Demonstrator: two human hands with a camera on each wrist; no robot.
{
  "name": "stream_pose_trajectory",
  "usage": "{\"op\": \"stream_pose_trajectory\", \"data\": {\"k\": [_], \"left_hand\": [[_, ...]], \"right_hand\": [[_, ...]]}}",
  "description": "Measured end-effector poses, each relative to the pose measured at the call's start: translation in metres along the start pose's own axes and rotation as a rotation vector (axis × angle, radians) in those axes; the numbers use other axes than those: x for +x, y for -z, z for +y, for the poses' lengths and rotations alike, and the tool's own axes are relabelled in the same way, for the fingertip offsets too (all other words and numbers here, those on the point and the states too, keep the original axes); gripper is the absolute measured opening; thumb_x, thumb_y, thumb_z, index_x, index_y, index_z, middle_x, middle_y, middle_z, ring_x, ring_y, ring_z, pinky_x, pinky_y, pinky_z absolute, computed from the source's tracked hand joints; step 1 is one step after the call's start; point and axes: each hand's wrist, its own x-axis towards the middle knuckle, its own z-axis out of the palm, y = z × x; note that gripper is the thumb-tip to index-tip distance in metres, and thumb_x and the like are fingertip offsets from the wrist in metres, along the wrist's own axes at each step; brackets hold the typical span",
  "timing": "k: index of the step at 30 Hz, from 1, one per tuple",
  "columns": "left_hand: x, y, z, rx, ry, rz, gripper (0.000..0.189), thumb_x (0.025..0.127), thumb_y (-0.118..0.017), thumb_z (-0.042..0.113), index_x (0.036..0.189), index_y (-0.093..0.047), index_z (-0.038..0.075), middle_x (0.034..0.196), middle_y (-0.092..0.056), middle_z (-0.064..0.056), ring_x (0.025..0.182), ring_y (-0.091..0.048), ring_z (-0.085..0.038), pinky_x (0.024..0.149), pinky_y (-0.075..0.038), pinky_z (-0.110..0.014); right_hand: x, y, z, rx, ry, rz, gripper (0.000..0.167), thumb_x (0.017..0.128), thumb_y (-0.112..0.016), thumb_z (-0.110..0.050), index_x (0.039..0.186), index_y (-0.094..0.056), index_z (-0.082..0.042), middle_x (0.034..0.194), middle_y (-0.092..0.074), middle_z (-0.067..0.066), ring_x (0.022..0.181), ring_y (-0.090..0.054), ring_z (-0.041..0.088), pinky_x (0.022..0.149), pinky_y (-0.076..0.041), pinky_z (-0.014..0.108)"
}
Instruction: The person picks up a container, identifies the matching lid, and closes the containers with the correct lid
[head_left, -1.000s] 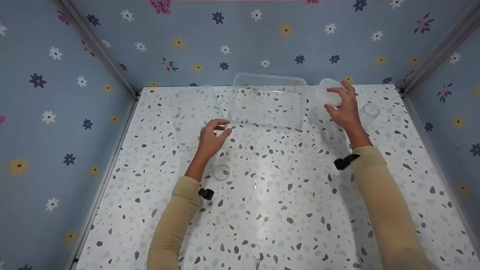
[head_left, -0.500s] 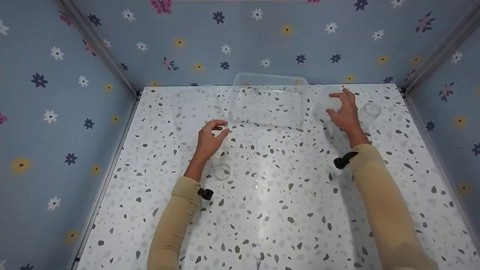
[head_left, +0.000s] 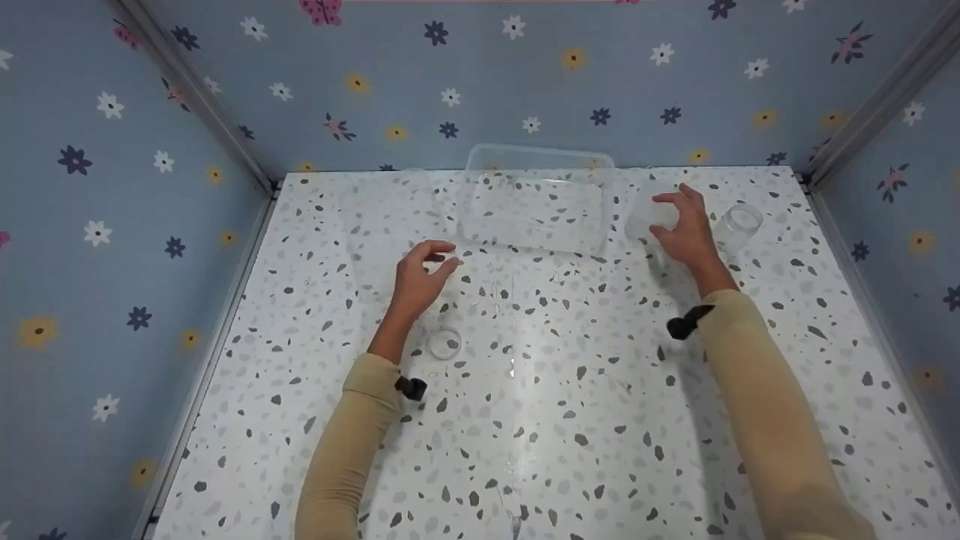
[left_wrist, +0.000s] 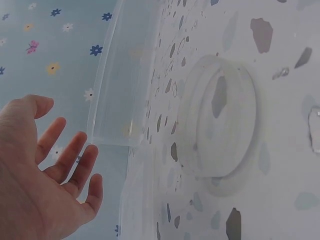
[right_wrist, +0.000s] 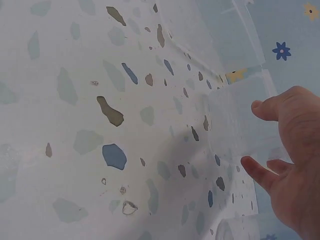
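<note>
A small translucent plastic container stands at the back right of the table, its walls seen against the speckled surface. My right hand is at its right side, thumb and fingers around its rim area; in the right wrist view the container lies between thumb and fingers of the hand. My left hand hovers left of centre with loosely bent fingers and nothing in them, also as a bare hand in its wrist view. Nearest below it is a low, round clear dish.
A large clear rectangular box stands against the back wall. To its left lies a flat, nearly invisible clear sheet or lid. A small round clear jar stands right of my right hand. Flowered panels close off the back and sides.
The right hand has come down and slightly toward me with the small container, which was tilted with its whitish face showing and now stands more upright. The left hand has barely moved.
</note>
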Motion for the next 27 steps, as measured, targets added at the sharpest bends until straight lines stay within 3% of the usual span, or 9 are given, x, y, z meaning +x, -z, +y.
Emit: {"op": "stream_pose_trajectory", "data": {"k": [11, 20, 27], "left_hand": [[-0.001, -0.0011, -0.0009, 0.01, 0.004, 0.009, 0.029, 0.107, -0.077, 0.018, 0.133, -0.077, 0.004, 0.139, -0.076, -0.018, 0.13, -0.072, -0.039, 0.113, -0.054, -0.061], [-0.001, -0.0024, 0.0001, 0.01, 0.019, 0.0, 0.031, 0.107, -0.076, 0.018, 0.134, -0.077, 0.003, 0.14, -0.076, -0.018, 0.13, -0.07, -0.038, 0.115, -0.053, -0.063], [-0.0008, -0.0017, -0.0013, 0.012, 0.003, -0.004, 0.03, 0.108, -0.076, 0.016, 0.134, -0.076, 0.002, 0.14, -0.076, -0.018, 0.13, -0.07, -0.038, 0.114, -0.053, -0.063]], "right_hand": [[0.0003, -0.0031, -0.0004, -0.029, -0.022, -0.021, 0.045, 0.108, -0.068, 0.0, 0.152, -0.062, 0.002, 0.186, -0.019, 0.029, 0.174, -0.021, 0.053, 0.138, -0.03, 0.07], [-0.0003, -0.0019, -0.0002, -0.067, -0.006, -0.022, 0.043, 0.109, -0.064, 0.001, 0.152, -0.065, 0.0, 0.182, -0.026, 0.03, 0.17, -0.029, 0.054, 0.128, -0.043, 0.073], [0.0003, -0.0015, -0.0024, -0.076, 0.022, -0.002, 0.041, 0.107, -0.058, 0.01, 0.147, -0.066, 0.003, 0.179, -0.035, 0.032, 0.169, -0.031, 0.055, 0.137, -0.03, 0.072]]}}
